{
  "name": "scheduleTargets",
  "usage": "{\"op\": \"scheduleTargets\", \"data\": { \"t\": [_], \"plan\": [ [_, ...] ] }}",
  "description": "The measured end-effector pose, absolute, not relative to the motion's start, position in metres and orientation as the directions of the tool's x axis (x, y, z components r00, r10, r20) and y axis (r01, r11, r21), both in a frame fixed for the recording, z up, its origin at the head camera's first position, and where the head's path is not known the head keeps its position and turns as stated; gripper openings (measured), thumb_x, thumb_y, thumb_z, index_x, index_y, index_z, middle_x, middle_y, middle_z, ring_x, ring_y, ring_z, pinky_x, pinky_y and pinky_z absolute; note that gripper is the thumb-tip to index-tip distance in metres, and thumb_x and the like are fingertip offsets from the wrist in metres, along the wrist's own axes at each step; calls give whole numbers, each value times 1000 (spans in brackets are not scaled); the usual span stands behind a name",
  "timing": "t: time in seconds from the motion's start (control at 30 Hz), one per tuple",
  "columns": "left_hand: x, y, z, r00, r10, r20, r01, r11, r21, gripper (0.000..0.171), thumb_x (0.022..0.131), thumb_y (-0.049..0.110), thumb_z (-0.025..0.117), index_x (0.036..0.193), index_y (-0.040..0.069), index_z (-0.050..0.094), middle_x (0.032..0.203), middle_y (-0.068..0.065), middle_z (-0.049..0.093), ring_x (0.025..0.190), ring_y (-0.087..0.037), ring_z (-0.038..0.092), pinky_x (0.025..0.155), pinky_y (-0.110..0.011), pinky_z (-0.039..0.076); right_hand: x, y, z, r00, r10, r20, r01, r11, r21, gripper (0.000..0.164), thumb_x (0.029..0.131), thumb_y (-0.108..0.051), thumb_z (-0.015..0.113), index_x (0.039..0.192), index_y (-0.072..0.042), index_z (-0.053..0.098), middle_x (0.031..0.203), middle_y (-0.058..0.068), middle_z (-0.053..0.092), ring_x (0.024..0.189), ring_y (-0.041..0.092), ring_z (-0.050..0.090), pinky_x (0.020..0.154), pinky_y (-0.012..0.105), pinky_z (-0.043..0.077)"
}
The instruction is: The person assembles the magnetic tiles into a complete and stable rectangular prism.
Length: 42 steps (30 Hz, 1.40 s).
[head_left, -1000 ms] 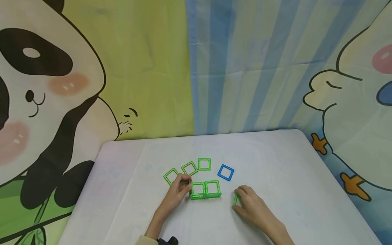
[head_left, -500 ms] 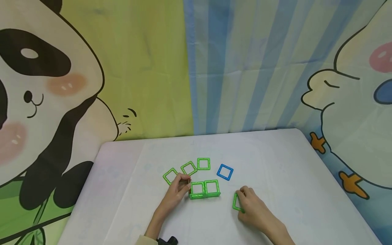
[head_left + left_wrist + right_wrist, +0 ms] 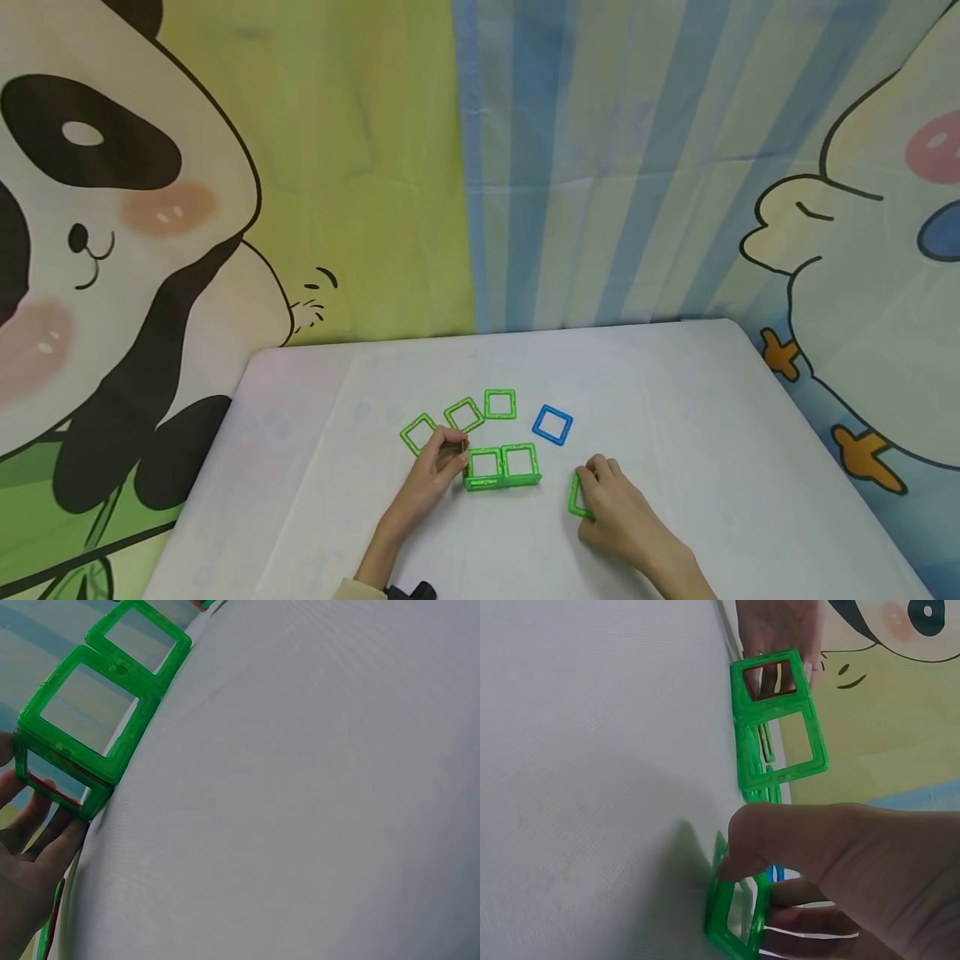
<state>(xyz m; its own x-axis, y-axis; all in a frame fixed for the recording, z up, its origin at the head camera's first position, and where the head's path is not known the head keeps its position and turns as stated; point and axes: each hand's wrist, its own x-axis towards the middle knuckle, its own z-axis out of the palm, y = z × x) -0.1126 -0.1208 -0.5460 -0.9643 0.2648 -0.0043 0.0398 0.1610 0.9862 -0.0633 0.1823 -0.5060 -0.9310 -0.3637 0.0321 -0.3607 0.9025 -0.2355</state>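
Observation:
A structure of joined green square frames [image 3: 501, 467] stands on the white table [image 3: 675, 400]. My left hand [image 3: 442, 460] holds its left end, fingers curled against the end tile [image 3: 56, 787]. The green structure [image 3: 101, 712] fills the upper left of the left wrist view. My right hand [image 3: 600, 492] pinches a single green square frame [image 3: 576, 495] to the right of the structure, tilted up on edge against the table. In the right wrist view the pinched frame [image 3: 731, 915] is under my curled fingers [image 3: 795, 840], with the structure [image 3: 776, 727] beyond.
Three loose green square frames [image 3: 463, 413] lie flat behind the structure, and a blue one [image 3: 552, 424] lies to their right. A cartoon panda and striped cloth hang behind the table. A dark object [image 3: 411, 591] pokes in at the bottom edge.
My right hand has shifted slightly right and tipped the green frame from nearly upright to a more slanted pose. My left hand has stayed at the structure's end.

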Motion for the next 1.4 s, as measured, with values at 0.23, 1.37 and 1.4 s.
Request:
{"op": "scheduleTargets", "data": {
  "t": [0.23, 1.37, 1.4],
  "plan": [
    [-113, -121, -546, -966, 260, -11, 35, 171, 985, 20, 104, 12, 61, 122, 7, 55, 132, -17, 57, 136, -32, 53, 117, -46, 42, -68, 181, -501, -945, -327, -2, -312, 902, -299, 51, 64, -6, 77, 115, 2, 70, 105, 6, 60, 84, 13, 45, 65, 27, 46],
    [-112, -121, -546, -960, 280, 8, 50, 144, 988, 24, 103, 10, 60, 125, 2, 53, 133, -22, 55, 136, -35, 52, 110, -24, 46, -123, 184, -538, -892, -445, 77, -237, 315, -919, 66, 83, 4, 77, 143, -4, 50, 145, 20, 53, 135, 44, 52, 111, 38, 48],
    [-112, -121, -546, -961, 276, 1, 42, 144, 989, 24, 103, 10, 60, 125, 3, 54, 133, -21, 55, 136, -34, 52, 110, -24, 46, -123, 184, -538, -891, -449, 68, -223, 303, -927, 66, 83, 3, 76, 144, -3, 50, 145, 22, 53, 136, 45, 52, 111, 39, 48]
  ]
}}
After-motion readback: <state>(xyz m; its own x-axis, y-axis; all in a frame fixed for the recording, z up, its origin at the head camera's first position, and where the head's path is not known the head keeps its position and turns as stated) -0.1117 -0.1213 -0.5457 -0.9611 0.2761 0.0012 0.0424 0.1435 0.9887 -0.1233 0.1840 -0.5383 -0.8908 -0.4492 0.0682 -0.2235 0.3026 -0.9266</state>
